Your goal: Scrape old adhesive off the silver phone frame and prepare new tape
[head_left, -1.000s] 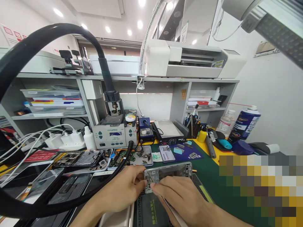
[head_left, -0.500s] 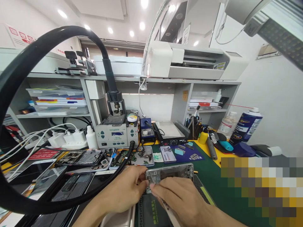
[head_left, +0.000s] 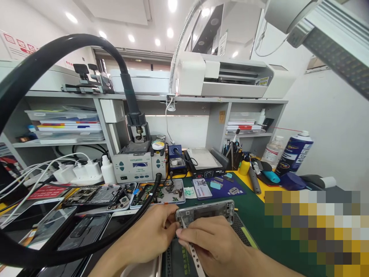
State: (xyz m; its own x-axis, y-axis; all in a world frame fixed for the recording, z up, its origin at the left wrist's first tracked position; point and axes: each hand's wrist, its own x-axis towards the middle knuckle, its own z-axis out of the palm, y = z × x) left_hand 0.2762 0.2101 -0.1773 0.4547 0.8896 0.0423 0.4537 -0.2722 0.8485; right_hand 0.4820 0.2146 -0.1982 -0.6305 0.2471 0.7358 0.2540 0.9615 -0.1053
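Observation:
My left hand [head_left: 145, 231] pinches the left end of a phone frame [head_left: 215, 211], a grey metal shell tilted up on its long edge. In my right hand [head_left: 219, 238] is a pair of tweezers [head_left: 195, 258], pale metal with a row of holes along the handle. Their thin tips point up at the inner left corner of the frame, close to my left fingertips. Whether they touch or grip any part there is too small to tell. Under the hands lies a dark repair mat [head_left: 180, 257], and a silvery phone-like case [head_left: 144, 267] lies below my left wrist.
A black hose [head_left: 86, 250] loops over my left forearm from the hot-air station [head_left: 140, 167]. Several phones [head_left: 80, 234] lie to the left. Behind the frame are a parts tray [head_left: 173, 192] and a boxed card [head_left: 202, 188]. A spray can [head_left: 294, 154] stands at right.
The tweezers have rolled in my right hand, so the holes along the handle now face me. My left hand keeps its grip on the phone frame. The whole view has shifted slightly.

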